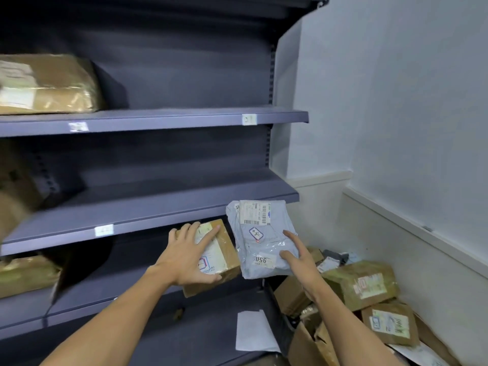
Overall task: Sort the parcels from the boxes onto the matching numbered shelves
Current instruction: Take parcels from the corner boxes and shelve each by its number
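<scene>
Hands are each holding one parcel in front of the dark blue-grey shelving unit (163, 207). The left hand (188, 256) is gripping a brown cardboard parcel (224, 257), its fingers lying spread across the labelled top face while the thumb is hooking round the near edge. The right hand (297, 260) is pinching a grey plastic mailer (257, 241) at its right side, with the thumb pressing on the front and the index finger stretching up the face.

Both parcels are hanging in the air just beside each other (whether their edges are touching is hard to tell). The brown one is sitting just under the front lip of the middle shelf, and the mailer's top is overlapping that lip's right end. The mailer is showing a barcode label at the top and a small numbered sticker near the thumb.

Small white labels (249, 119) are sitting on the shelf lips, too blurred to read. A tape-wrapped parcel (47, 83) is lying at the left end of the upper shelf, and another wrapped parcel (26, 273) is lying at the left of the lower one.

Low at the right, by the white wall (396, 101), an open carton (303, 344) is standing with more taped parcels (361, 283) piling in and around it. A white sheet of paper (252, 331) is lying on the bottom shelf.
</scene>
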